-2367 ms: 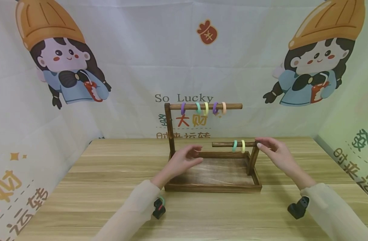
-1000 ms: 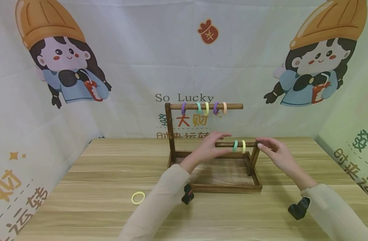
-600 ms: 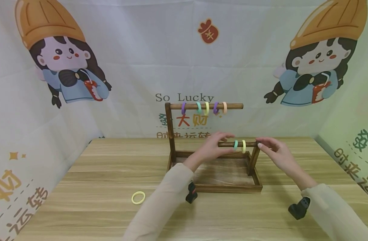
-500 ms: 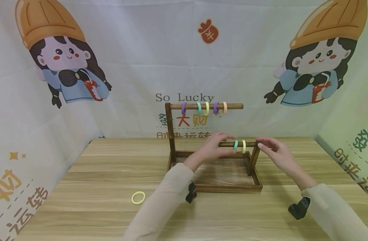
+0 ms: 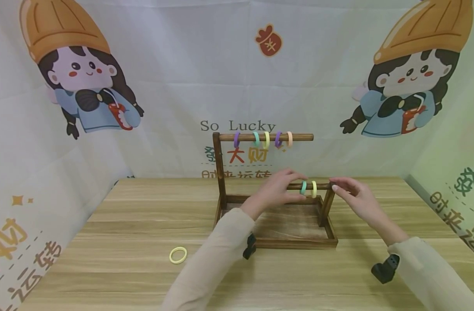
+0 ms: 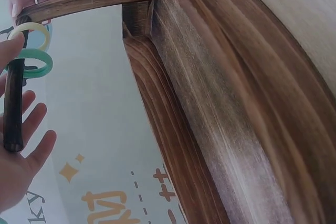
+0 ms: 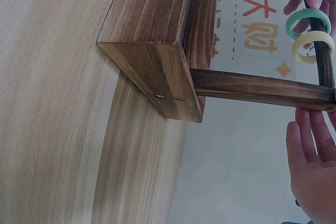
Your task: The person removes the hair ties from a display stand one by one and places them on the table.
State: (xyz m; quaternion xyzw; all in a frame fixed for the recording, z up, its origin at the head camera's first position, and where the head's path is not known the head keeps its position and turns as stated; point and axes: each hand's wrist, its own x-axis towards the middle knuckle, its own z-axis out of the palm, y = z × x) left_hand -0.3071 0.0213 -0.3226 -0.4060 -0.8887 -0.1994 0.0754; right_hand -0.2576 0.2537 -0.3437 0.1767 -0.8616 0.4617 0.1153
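A dark wooden rack [image 5: 273, 244] has a high bar and a low bar. My left hand [image 5: 273, 190] is around the free end of the low bar [image 6: 14, 108], thumb below and fingers above. Its tips are right at the green ring [image 5: 303, 188], with the other fingers spread loosely in the left wrist view. Beside that hangs a yellow ring [image 5: 314, 189], nearer the post. My right hand [image 5: 351, 194] pinches the top of the short post [image 7: 262, 88], thumb in front and fingers behind.
On the high bar [image 5: 303, 137] hang purple, green, yellow and peach rings [image 5: 289, 139]. A loose yellow ring [image 5: 178, 262] lies on the wood-grain table [image 5: 124, 216], left of my left sleeve. A printed cloth [image 5: 182, 86] stands behind. A small black device [image 5: 384, 268] hangs at each wrist.
My left hand has moved right, from over the tray to the green ring on the low bar. The loose yellow ring has come into view beside my sleeve. My right hand has stayed put.
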